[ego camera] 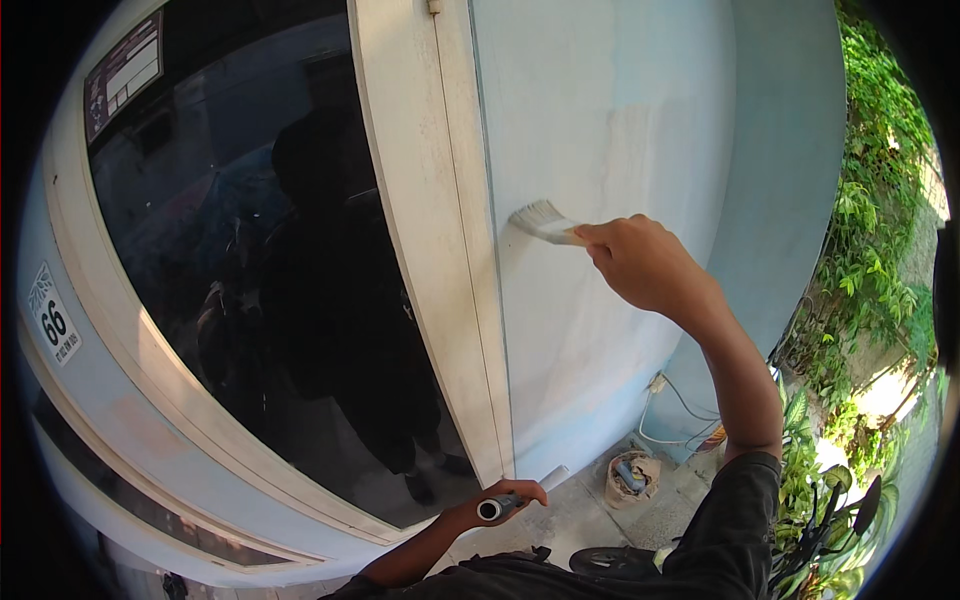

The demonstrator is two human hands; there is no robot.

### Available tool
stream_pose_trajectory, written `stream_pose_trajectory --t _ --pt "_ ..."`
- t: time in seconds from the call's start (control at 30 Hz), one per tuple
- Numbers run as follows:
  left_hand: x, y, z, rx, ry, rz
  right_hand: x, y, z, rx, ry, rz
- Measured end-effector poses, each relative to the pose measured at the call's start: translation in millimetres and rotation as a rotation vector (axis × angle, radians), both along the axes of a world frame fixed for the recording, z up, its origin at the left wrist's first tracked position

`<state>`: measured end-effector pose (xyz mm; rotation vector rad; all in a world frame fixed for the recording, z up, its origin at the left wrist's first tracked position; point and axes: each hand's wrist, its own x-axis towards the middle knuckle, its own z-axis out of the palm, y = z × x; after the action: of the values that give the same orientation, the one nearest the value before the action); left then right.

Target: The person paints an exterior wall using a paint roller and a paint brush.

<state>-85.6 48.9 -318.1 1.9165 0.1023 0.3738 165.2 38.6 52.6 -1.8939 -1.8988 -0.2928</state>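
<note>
My right hand (641,262) grips the handle of a flat paintbrush (546,223). Its pale, paint-coated bristles touch or nearly touch the wall (570,150), close beside the cream door frame (442,247). The wall is light blue with whiter patches and a greyish-beige strip. Lower down, my left hand (517,501) is closed around a dark grey tubular handle (498,508) with an open round end. A pale part beyond that hand points towards the base of the wall; what tool it belongs to, I cannot tell.
Dark reflective glass (262,225) fills the left. On the floor by the wall stands a stained bucket (631,480) with things inside. A white cable (651,420) hangs from a socket near the corner. Leafy plants (862,247) and a handlebar with a mirror (867,504) are at the right.
</note>
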Motion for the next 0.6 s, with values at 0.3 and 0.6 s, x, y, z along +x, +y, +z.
stream_pose_trajectory --t 0.3,0.6 --pt "13.9 -9.2 -19.9 -0.009 -0.101 0.013 44.0 49.5 158.9 0.000 0.035 0.050" --pt "0.3 0.3 -22.2 -0.016 -0.055 0.016 41.7 25.3 320.8 0.276 0.266 0.223"
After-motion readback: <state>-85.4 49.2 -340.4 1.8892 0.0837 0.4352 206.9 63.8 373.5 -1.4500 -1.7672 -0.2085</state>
